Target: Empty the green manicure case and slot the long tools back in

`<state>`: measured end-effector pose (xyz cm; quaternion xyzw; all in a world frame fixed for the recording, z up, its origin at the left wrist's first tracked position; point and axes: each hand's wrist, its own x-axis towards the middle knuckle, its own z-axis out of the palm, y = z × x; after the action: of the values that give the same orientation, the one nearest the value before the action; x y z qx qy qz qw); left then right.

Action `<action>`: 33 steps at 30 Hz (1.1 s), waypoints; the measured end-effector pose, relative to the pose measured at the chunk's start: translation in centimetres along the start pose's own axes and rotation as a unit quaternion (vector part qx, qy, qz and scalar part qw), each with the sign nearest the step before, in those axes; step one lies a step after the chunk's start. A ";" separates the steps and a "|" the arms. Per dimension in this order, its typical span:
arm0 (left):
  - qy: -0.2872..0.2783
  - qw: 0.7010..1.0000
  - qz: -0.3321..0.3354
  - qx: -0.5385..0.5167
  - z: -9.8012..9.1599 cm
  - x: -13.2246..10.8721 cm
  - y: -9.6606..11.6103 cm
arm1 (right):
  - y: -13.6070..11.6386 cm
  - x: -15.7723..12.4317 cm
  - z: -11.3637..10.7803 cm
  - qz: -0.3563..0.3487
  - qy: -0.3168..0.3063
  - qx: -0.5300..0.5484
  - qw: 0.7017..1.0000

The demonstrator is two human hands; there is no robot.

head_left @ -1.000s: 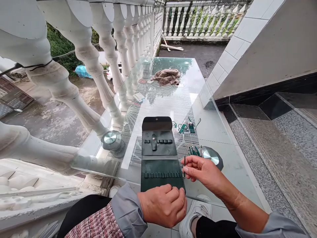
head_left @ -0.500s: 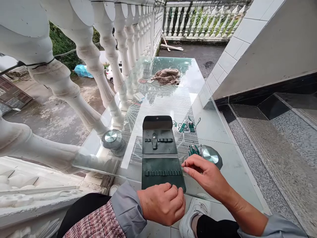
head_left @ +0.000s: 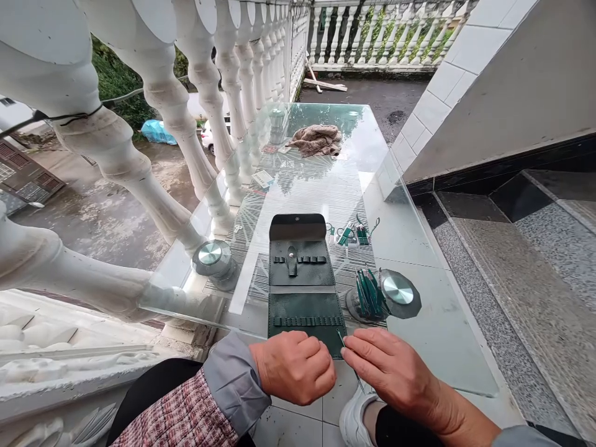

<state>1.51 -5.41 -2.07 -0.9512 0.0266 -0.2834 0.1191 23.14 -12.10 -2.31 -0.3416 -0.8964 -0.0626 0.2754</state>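
A dark green case (head_left: 302, 304) lies unfolded on the glass table, its top flap dark and its rows of small loops bare. My left hand (head_left: 298, 367) is closed over the case's near edge; what its curled fingers hold, if anything, is hidden. My right hand (head_left: 395, 372) pinches a thin green tool (head_left: 341, 338) with a metal end, just right of the case's lower corner. Several green tools (head_left: 369, 293) lie in a bunch beyond that hand. Farther back rest more small green and metal tools (head_left: 347, 234).
Round metal-capped table supports (head_left: 209, 253) show through the glass at left and right. A crumpled brown cloth (head_left: 316, 140) and a small card (head_left: 263, 179) lie farther back. White balusters (head_left: 135, 155) line the left; steps (head_left: 512, 261) rise at right.
My right hand has moved down and turned, and a thin green tool now shows in its fingers. My left hand has shifted slightly left and up. The bunch of green tools is more exposed.
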 end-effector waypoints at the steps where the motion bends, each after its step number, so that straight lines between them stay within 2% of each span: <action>1: 0.002 1.000 0.002 -0.001 0.0 0.0 0.0 | 0.0 0.0 0.0 0.002 0.003 -0.012 1.000; 10: 0.019 1.000 0.009 -0.007 0.2 -0.1 -0.1 | -0.1 0.7 0.0 -0.008 0.009 -0.046 0.999; 16: 0.022 0.999 -0.011 -0.020 0.3 0.0 -0.2 | -0.5 1.7 0.1 0.021 0.019 -0.072 0.997; 23: -0.049 0.999 -0.019 0.001 0.2 -0.3 -0.4 | -0.5 1.6 0.4 0.025 0.003 -0.047 0.999; 26: -0.064 0.998 -0.021 0.008 0.1 -0.4 -0.4 | -0.4 1.1 0.6 0.069 0.000 0.002 0.998; 30: -0.072 0.997 -0.012 -0.001 0.2 -0.5 -0.4 | -0.7 1.0 0.4 0.181 0.017 0.049 0.982; 33: -0.060 0.998 -0.007 -0.009 0.3 -0.5 -0.4 | -1.2 1.4 0.1 0.256 -0.033 0.036 0.965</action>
<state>1.26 -4.91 -2.49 -0.9677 0.0148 -0.2262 0.1103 21.42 -12.18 -1.59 -0.5518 -0.7890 0.0536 0.2648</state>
